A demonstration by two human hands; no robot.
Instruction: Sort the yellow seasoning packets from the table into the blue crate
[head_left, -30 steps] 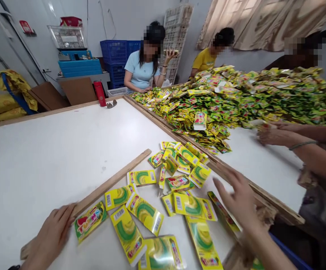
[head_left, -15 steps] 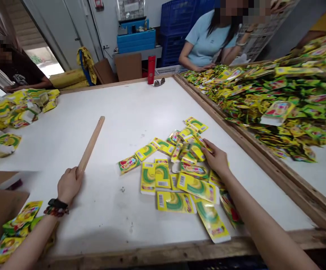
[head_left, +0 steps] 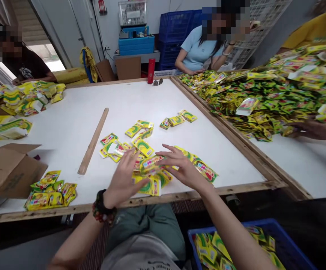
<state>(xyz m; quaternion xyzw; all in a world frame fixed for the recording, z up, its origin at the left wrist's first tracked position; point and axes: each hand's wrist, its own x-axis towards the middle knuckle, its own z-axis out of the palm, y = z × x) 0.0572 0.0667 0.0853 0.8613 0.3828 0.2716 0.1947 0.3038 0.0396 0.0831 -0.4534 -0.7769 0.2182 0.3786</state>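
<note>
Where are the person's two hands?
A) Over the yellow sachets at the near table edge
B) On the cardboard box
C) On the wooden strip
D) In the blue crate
A: the left hand and right hand are spread over the yellow sachets, away from the wooden strip.

And here we go, 2 bare hands reaching out past the table's near edge (head_left: 174, 197)! The left hand (head_left: 122, 180) is tilted, fingers splayed; the right hand (head_left: 184, 168) is palm down, all 5 fingers fanned. They're just apart, the left wrist (head_left: 103, 204) wearing beads, the right forearm (head_left: 236, 228) stretching long!
</note>
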